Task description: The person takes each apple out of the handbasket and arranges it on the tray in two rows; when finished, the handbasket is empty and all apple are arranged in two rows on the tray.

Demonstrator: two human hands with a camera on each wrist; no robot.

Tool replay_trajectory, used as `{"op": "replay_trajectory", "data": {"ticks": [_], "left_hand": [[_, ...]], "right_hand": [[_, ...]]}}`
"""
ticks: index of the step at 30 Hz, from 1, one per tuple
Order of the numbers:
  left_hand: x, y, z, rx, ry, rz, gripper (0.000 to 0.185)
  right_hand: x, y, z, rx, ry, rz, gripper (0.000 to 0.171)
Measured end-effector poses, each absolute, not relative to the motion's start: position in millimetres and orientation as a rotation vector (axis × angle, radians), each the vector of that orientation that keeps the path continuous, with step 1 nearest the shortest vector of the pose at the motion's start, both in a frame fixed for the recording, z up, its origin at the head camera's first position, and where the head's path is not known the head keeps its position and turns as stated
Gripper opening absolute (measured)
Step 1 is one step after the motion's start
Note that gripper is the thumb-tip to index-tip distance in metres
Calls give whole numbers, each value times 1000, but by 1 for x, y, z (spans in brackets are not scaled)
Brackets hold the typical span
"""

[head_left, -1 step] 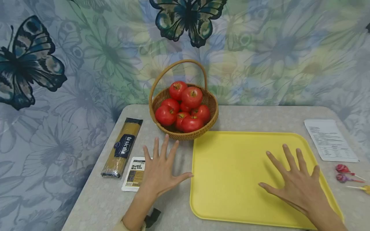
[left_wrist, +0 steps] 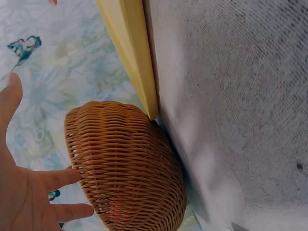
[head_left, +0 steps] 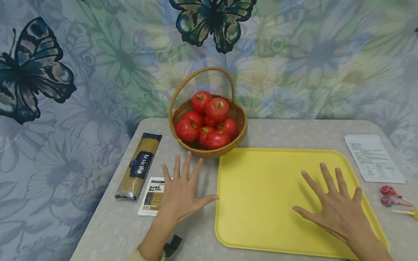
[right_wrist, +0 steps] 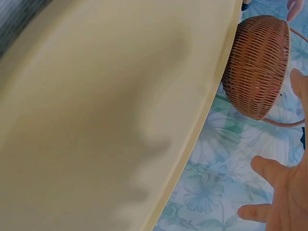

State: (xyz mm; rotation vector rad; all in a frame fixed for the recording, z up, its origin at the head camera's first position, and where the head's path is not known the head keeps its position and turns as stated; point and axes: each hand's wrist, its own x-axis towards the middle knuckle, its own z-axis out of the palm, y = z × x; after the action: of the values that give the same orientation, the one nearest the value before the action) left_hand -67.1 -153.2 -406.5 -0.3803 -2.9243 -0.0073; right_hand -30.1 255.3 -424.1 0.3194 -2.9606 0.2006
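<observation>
My left hand (head_left: 181, 199), fingers spread straight, hovers over the table between a white packet (head_left: 153, 197) and the yellow tray (head_left: 261, 188). It holds nothing and overlaps the packet's right side in the head view. My right hand (head_left: 341, 210) is likewise spread and holds nothing, above the tray's right half, where its shadow falls. Beyond the left fingertips stands a wicker basket (head_left: 209, 154) with several shiny round red fruits (head_left: 217, 109) in it. In the left wrist view the left hand (left_wrist: 24, 202) is beside the basket (left_wrist: 125, 163); whether they touch I cannot tell.
A packet of spaghetti (head_left: 141, 165) lies at the table's left edge. On the right are a white printed packet (head_left: 373, 157) and lollipops, one red (head_left: 387, 190), one purple (head_left: 387, 201), one yellow (head_left: 415, 214). Behind the table hangs a flower-patterned cloth (head_left: 294, 72) with butterflies.
</observation>
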Motion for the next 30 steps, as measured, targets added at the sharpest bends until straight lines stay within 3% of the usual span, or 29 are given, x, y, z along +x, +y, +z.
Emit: {"op": "replay_trajectory", "data": {"ticks": [7, 13, 18, 23, 30], "left_hand": [[-67, -155, -404, -380, -2871, -29, 107], [-78, -154, -395, -229, -2746, -558, 83], [-101, -146, -398, 6, -2609, -1066, 87], [-120, -140, -414, 143, -2481, -1289, 91], [-132, -132, -430, 81, -2295, -1460, 86]], "right_hand": [[-36, 249, -417, 366, -2948, 203, 104], [-67, 222, -393, 589, -2838, 336, 102], [-122, 185, -371, 940, -2634, 551, 92], [-193, 141, -359, 1187, -2485, 813, 81], [-272, 91, -353, 1216, -2445, 990, 71]]}}
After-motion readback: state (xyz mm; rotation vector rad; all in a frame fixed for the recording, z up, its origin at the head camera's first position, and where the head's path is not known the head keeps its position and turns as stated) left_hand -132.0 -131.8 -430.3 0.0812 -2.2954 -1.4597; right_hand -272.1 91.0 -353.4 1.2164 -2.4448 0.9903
